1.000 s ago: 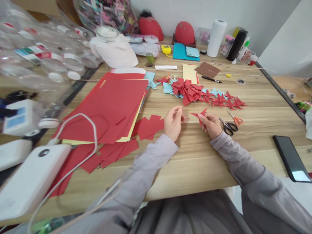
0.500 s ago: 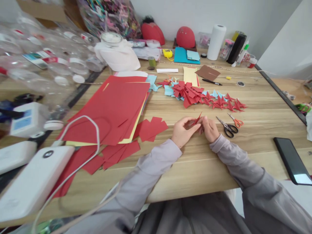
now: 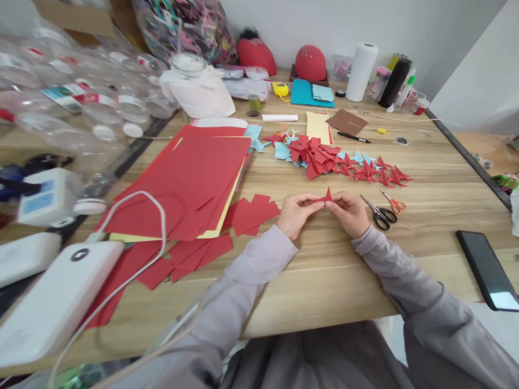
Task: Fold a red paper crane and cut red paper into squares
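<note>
Between my two hands is a small folded red paper piece, one pointed tip standing up. My left hand pinches its left side between thumb and fingers. On the other side, my right hand pinches it the same way, with the thumbs close together at the middle. Beyond the hands lies a heap of folded red paper pieces, with light blue ones among them. Black-handled scissors and small orange-handled scissors rest just right of my right hand.
At the left are a stack of red sheets, cut red paper pieces and a white power bank with its cable. Clear plastic bottles crowd the far left. A phone lies at the right edge; a pen lies farther back.
My hands have drawn slightly apart and turned the red paper piece, so its point now stands upright between the thumbs. Both hands keep hold of it.
</note>
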`<state>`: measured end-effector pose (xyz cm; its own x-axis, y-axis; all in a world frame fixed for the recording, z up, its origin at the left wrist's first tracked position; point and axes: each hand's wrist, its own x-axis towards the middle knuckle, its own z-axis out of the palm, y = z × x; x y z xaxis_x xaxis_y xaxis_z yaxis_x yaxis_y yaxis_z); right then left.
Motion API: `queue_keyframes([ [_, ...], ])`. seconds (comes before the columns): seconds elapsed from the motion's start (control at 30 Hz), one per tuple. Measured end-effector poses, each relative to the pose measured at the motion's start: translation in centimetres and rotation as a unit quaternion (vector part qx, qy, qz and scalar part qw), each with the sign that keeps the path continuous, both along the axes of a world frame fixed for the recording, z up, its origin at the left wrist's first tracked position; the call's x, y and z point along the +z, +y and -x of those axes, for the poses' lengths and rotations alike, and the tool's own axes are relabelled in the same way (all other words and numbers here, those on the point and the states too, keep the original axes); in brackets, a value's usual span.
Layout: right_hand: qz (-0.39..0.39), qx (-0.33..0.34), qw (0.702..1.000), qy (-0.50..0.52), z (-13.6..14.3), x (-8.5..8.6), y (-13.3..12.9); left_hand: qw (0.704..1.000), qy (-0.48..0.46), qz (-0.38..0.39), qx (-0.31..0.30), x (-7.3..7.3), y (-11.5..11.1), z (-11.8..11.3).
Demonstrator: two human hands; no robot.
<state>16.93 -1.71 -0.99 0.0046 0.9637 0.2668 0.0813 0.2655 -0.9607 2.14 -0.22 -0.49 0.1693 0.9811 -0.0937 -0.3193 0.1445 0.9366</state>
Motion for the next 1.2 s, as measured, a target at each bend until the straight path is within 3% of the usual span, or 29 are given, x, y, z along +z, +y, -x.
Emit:
queue_keyframes([
  [0.23,0.05,0.037,0.997,0.051,0.23,0.39,-0.22,0.999,0.018,0.021,-0.029,0.14,0.37,0.47],
  [0.53,0.087,0.07,0.99,0.087,0.07,0.56,-0.38,0.996,-0.03,0.073,-0.046,0.71,0.31,0.48],
  [1.2,0.04,0.04,0.992,0.109,0.3,0.44,-0.58,0.994,-0.068,0.056,-0.066,0.91,-0.17,0.24],
])
